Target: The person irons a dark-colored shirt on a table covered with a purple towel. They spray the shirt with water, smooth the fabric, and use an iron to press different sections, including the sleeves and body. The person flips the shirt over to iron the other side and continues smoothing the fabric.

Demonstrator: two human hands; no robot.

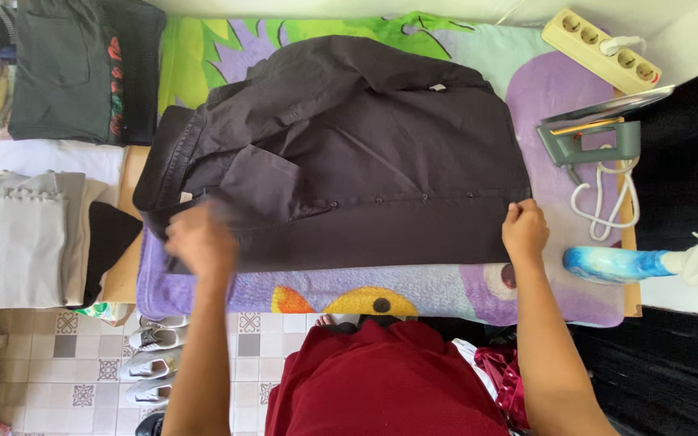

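Note:
A dark purple-grey button shirt (349, 153) lies spread across a colourful cartoon-print blanket (446, 291) on a table. Its collar is at the left and a row of small buttons runs along the near part. My left hand (199, 238) is blurred and rests flat on the shirt near the collar end, fingers apart. My right hand (524, 230) pinches the shirt's hem corner at the right.
Folded clothes are stacked at the left: a dark green pile (82, 69) and grey and white pieces (18, 234). At the right stand an iron (591, 133), its white cord (603, 202), a power strip (603, 48) and a blue spray bottle (616, 264). Shoes (151, 363) lie on the tiled floor.

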